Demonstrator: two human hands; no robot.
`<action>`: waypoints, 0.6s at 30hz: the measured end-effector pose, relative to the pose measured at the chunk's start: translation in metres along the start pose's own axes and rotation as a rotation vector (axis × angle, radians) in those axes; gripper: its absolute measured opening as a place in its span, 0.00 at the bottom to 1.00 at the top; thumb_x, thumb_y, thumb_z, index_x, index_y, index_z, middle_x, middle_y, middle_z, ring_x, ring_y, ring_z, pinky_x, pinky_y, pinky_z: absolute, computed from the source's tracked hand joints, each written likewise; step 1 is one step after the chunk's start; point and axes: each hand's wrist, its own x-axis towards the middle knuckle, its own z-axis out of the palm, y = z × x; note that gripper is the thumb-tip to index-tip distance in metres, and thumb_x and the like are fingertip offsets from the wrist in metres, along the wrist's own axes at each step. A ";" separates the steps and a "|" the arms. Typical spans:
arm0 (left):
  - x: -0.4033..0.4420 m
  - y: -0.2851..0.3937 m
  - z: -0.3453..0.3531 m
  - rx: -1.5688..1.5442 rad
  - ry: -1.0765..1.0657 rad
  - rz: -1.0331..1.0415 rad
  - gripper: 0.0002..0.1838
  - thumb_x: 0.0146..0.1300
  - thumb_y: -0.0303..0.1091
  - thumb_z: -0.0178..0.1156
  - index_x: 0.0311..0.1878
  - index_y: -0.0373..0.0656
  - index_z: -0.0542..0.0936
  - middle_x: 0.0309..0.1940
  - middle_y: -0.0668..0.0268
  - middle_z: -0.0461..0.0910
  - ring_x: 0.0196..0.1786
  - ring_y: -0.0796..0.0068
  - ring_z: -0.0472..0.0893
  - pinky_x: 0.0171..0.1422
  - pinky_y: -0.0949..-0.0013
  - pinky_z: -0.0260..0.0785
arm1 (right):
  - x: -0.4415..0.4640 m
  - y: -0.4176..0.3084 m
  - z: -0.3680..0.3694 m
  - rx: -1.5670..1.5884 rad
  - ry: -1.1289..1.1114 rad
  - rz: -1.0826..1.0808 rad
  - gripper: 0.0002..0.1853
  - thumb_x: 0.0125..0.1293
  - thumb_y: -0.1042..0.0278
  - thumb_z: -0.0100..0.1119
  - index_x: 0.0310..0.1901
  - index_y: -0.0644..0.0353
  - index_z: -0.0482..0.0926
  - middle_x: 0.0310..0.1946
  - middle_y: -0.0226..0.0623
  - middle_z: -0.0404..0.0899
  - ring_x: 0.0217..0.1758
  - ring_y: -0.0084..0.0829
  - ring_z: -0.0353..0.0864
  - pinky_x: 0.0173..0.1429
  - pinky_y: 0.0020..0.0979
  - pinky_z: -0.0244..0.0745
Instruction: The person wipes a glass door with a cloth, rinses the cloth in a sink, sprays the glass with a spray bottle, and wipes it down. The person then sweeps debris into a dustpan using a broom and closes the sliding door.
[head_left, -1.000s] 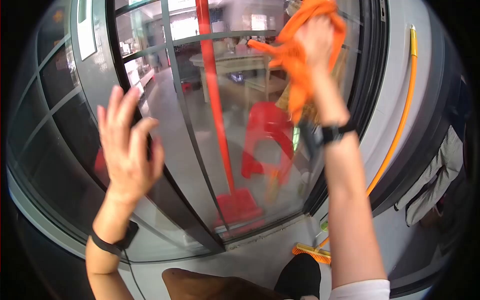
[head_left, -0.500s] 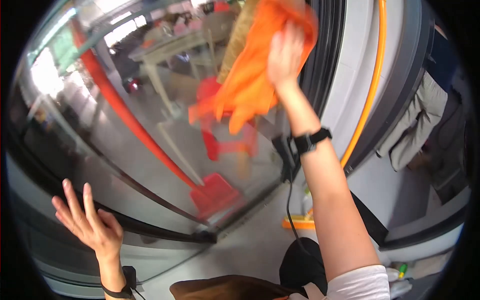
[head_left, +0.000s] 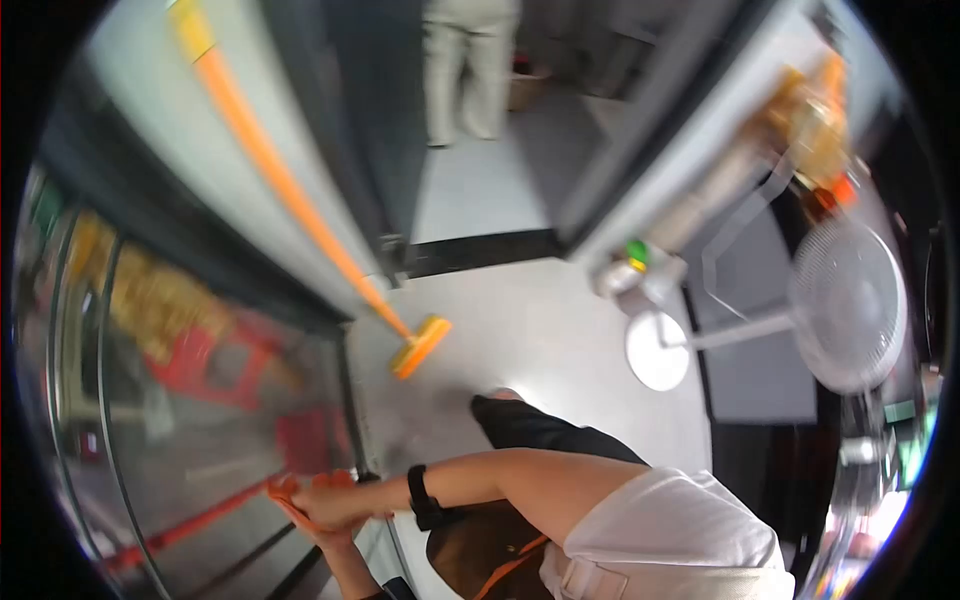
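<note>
At the lower left, my right hand [head_left: 335,503] reaches across with its fingers around a bunched orange cloth [head_left: 285,490]. My left hand [head_left: 333,536] comes up from below and meets it at the cloth. The left fingers are hidden behind the right hand and the cloth. Both hands are in front of the glass door [head_left: 180,450], beside its lower frame. A black band circles the right wrist. Blur softens the outlines.
An orange broom [head_left: 285,185] leans by the wall, its head on the floor [head_left: 550,320]. A white fan [head_left: 848,305] stands at the right. In the doorway beyond, a person in light trousers [head_left: 470,60] stands. Red items show through the glass.
The view has swung right, toward the doorway and fan. My right hand has left the upper glass with the cloth, now bunched. My left hand has come over to meet it.
</note>
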 end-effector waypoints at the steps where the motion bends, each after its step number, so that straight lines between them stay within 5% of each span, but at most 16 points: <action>1: -0.001 -0.016 0.017 0.037 -0.009 -0.030 0.33 0.64 0.58 0.45 0.68 0.52 0.57 0.62 0.60 0.62 0.63 0.66 0.64 0.60 0.50 0.60 | -0.051 -0.044 -0.015 -0.002 0.099 0.003 0.19 0.63 0.69 0.52 0.55 0.67 0.72 0.49 0.50 0.75 0.57 0.39 0.71 0.59 0.39 0.67; 2: 0.002 -0.030 0.037 0.073 -0.007 -0.067 0.31 0.65 0.55 0.45 0.67 0.52 0.59 0.61 0.60 0.64 0.60 0.67 0.66 0.58 0.53 0.63 | -0.069 -0.046 -0.039 -0.171 0.085 -0.096 0.21 0.51 0.75 0.51 0.50 0.66 0.74 0.50 0.50 0.73 0.59 0.41 0.69 0.61 0.37 0.62; 4: -0.011 -0.048 0.060 0.101 -0.037 -0.195 0.25 0.67 0.49 0.46 0.64 0.51 0.64 0.58 0.61 0.68 0.56 0.69 0.71 0.53 0.59 0.68 | -0.128 -0.042 -0.101 0.169 0.010 -0.251 0.19 0.52 0.76 0.51 0.49 0.66 0.75 0.49 0.49 0.74 0.57 0.42 0.71 0.61 0.38 0.63; 5: -0.022 -0.058 0.069 0.087 -0.071 -0.268 0.23 0.68 0.47 0.46 0.63 0.51 0.66 0.56 0.62 0.70 0.54 0.70 0.73 0.51 0.63 0.71 | -0.170 -0.062 -0.149 0.145 -0.085 -0.068 0.17 0.53 0.75 0.53 0.46 0.66 0.77 0.46 0.48 0.77 0.53 0.41 0.75 0.57 0.38 0.67; 6: -0.032 -0.060 0.067 0.012 -0.106 -0.384 0.22 0.67 0.48 0.46 0.62 0.51 0.68 0.54 0.62 0.72 0.51 0.71 0.75 0.47 0.64 0.73 | -0.224 -0.047 -0.161 0.297 0.243 -0.112 0.12 0.52 0.74 0.52 0.38 0.63 0.80 0.33 0.47 0.80 0.37 0.43 0.79 0.43 0.38 0.73; 7: -0.040 -0.064 0.058 -0.062 -0.132 -0.503 0.22 0.67 0.49 0.46 0.60 0.51 0.70 0.51 0.62 0.74 0.48 0.72 0.77 0.44 0.65 0.74 | -0.287 -0.035 -0.191 -0.008 0.281 0.023 0.11 0.55 0.70 0.51 0.37 0.62 0.80 0.32 0.46 0.80 0.36 0.44 0.79 0.43 0.39 0.73; 9: -0.058 -0.065 0.084 0.064 -0.121 -0.483 0.24 0.66 0.52 0.46 0.59 0.48 0.70 0.48 0.61 0.76 0.45 0.70 0.78 0.39 0.65 0.75 | -0.433 -0.038 -0.226 -0.210 0.449 0.638 0.11 0.56 0.62 0.51 0.32 0.57 0.80 0.33 0.47 0.80 0.37 0.46 0.80 0.41 0.43 0.73; 10: -0.065 -0.064 0.098 0.246 -0.029 -0.468 0.25 0.66 0.54 0.45 0.57 0.47 0.71 0.48 0.58 0.76 0.44 0.64 0.78 0.38 0.57 0.74 | -0.497 -0.096 -0.252 -0.228 0.429 1.078 0.12 0.56 0.61 0.51 0.33 0.57 0.81 0.34 0.49 0.80 0.38 0.47 0.80 0.42 0.45 0.74; 11: -0.067 -0.068 0.122 0.428 0.062 -0.433 0.26 0.66 0.55 0.43 0.55 0.46 0.72 0.49 0.56 0.75 0.42 0.58 0.78 0.38 0.50 0.72 | -0.603 0.007 -0.222 -0.209 0.563 1.254 0.15 0.58 0.59 0.48 0.34 0.59 0.82 0.36 0.50 0.80 0.40 0.47 0.81 0.44 0.46 0.74; 12: -0.067 -0.079 0.145 0.514 0.112 -0.433 0.25 0.66 0.55 0.43 0.54 0.46 0.72 0.48 0.56 0.75 0.42 0.59 0.78 0.38 0.50 0.72 | -0.703 0.026 -0.204 -0.246 0.699 1.456 0.15 0.58 0.60 0.49 0.34 0.61 0.82 0.36 0.50 0.81 0.39 0.47 0.81 0.44 0.45 0.74; 13: -0.064 -0.096 0.165 0.524 0.111 -0.465 0.24 0.66 0.54 0.43 0.53 0.46 0.72 0.47 0.56 0.75 0.41 0.59 0.78 0.38 0.51 0.72 | -0.802 0.040 -0.189 -0.262 0.857 1.647 0.15 0.58 0.61 0.50 0.34 0.62 0.82 0.36 0.50 0.81 0.38 0.48 0.81 0.44 0.44 0.75; 14: -0.062 -0.113 0.182 0.532 0.121 -0.487 0.23 0.66 0.53 0.44 0.52 0.46 0.72 0.47 0.56 0.75 0.41 0.59 0.78 0.38 0.52 0.72 | -0.854 -0.030 -0.197 -0.434 0.872 1.811 0.13 0.57 0.63 0.50 0.32 0.60 0.83 0.35 0.48 0.81 0.38 0.47 0.81 0.44 0.44 0.75; 15: -0.059 -0.132 0.196 0.537 0.119 -0.513 0.22 0.66 0.53 0.44 0.52 0.46 0.72 0.46 0.56 0.75 0.40 0.59 0.78 0.38 0.52 0.72 | -0.928 -0.048 -0.184 -0.524 1.143 1.906 0.13 0.57 0.63 0.49 0.30 0.61 0.82 0.36 0.46 0.82 0.41 0.44 0.81 0.45 0.39 0.76; 17: -0.054 -0.180 0.226 0.549 0.096 -0.556 0.21 0.66 0.51 0.44 0.50 0.45 0.72 0.44 0.56 0.76 0.40 0.60 0.78 0.38 0.53 0.72 | -1.019 -0.108 -0.179 -0.625 2.265 1.636 0.16 0.52 0.58 0.59 0.29 0.66 0.78 0.31 0.51 0.80 0.39 0.47 0.80 0.44 0.41 0.75; 18: -0.053 -0.205 0.240 0.556 0.083 -0.579 0.20 0.66 0.51 0.44 0.49 0.45 0.72 0.44 0.56 0.76 0.39 0.60 0.78 0.38 0.54 0.72 | -1.078 -0.126 -0.180 -0.440 2.476 1.561 0.19 0.53 0.55 0.60 0.30 0.67 0.77 0.30 0.51 0.79 0.40 0.46 0.80 0.47 0.39 0.74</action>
